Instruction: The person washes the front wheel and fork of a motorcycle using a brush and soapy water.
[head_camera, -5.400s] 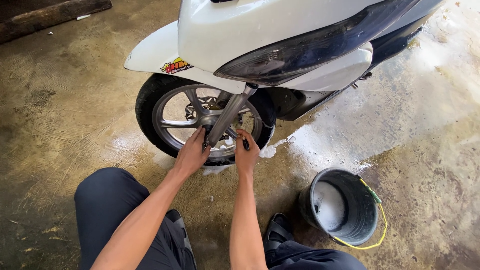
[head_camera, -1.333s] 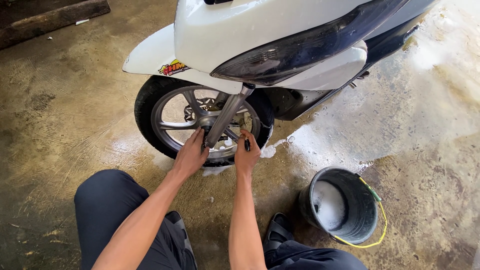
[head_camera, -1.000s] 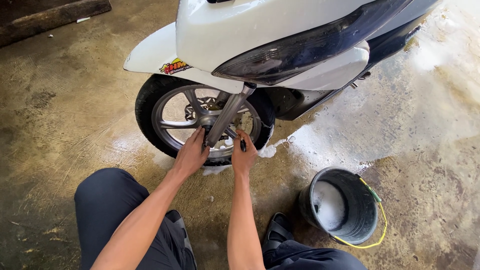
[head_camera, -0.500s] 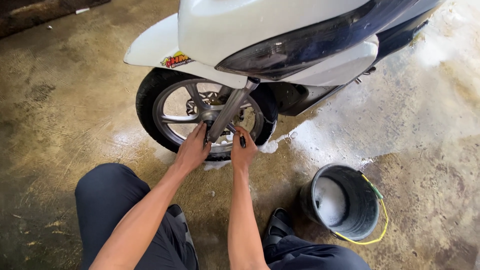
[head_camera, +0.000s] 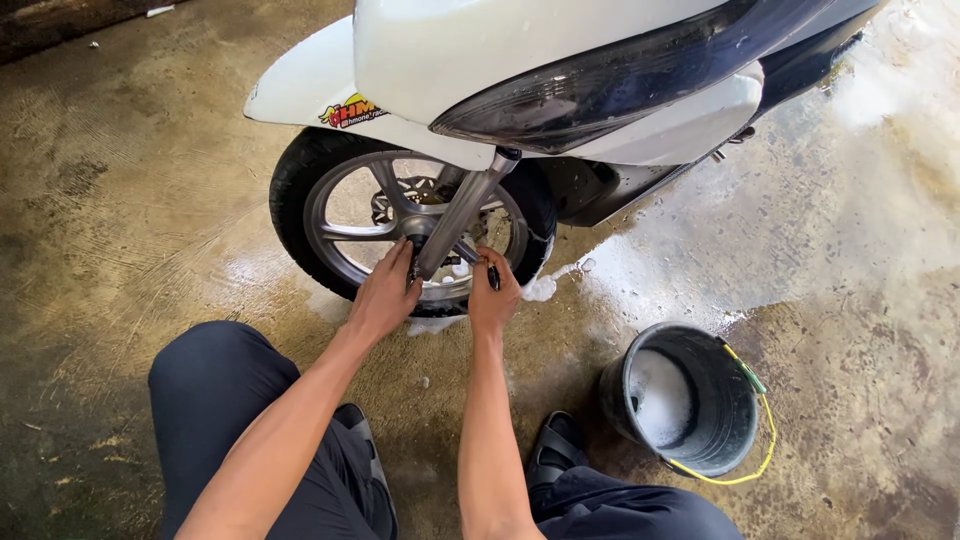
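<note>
Front wheel (head_camera: 330, 215) of white scooter (head_camera: 520, 50) stands on wet concrete floor (head_camera: 120, 200), silver spokes facing the camera. Left hand (head_camera: 385, 295) rests at the hub by the lower end of the fork leg (head_camera: 460, 215), fingers curled against it; cannot tell whether the grip encloses anything. Right hand (head_camera: 492, 295), just beside, on the other side of the fork, closes its grip on a small dark tool (head_camera: 492, 275), tip toward the rim. Judged: both hands low to reach between spokes. Soap foam (head_camera: 545, 287) under the tyre. Dark bucket (head_camera: 690, 395) with suds stands right, near the person's sandal (head_camera: 555, 450).
</note>
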